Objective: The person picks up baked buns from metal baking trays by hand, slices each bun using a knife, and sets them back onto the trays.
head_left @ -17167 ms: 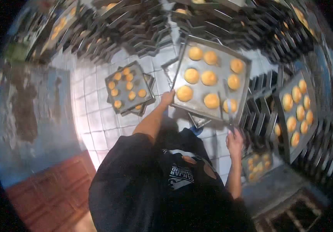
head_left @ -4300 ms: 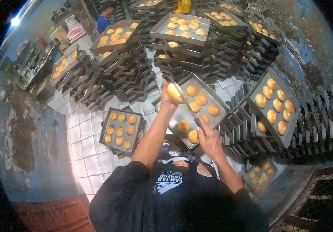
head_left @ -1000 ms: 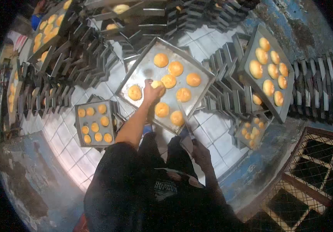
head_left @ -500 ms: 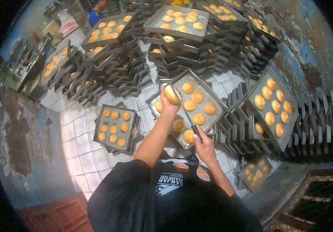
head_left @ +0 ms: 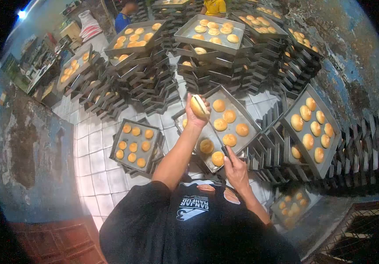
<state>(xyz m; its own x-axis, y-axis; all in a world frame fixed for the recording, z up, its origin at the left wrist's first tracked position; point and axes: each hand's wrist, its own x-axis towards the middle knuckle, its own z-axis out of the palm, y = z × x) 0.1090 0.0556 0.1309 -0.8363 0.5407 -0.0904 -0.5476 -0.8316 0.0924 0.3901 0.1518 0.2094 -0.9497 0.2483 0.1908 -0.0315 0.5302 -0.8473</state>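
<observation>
My left hand (head_left: 196, 118) holds up a round golden bun (head_left: 198, 106) above the near tray. A dark slit runs along the bun's pale side, which faces right. In my right hand (head_left: 238, 171) is a knife, its dark handle (head_left: 227, 152) gripped with the thumb along it. The thin blade points up and left toward the bun; whether its tip touches the bun I cannot tell. Below both hands lies a metal baking tray (head_left: 241, 105) with several golden buns (head_left: 229, 116) on it.
Tall stacks of bun trays stand ahead (head_left: 211, 42) and to the right (head_left: 312, 132). A lower tray of buns (head_left: 133, 145) sits at the left on white floor tiles (head_left: 93, 154). Two people, one in a blue shirt (head_left: 122, 21) and one in yellow (head_left: 216, 6), are at the back.
The bun in my left hand has turned, and its slit side now shows. The knife blade has drawn back from the bun toward me. The whole view has shifted slightly.
</observation>
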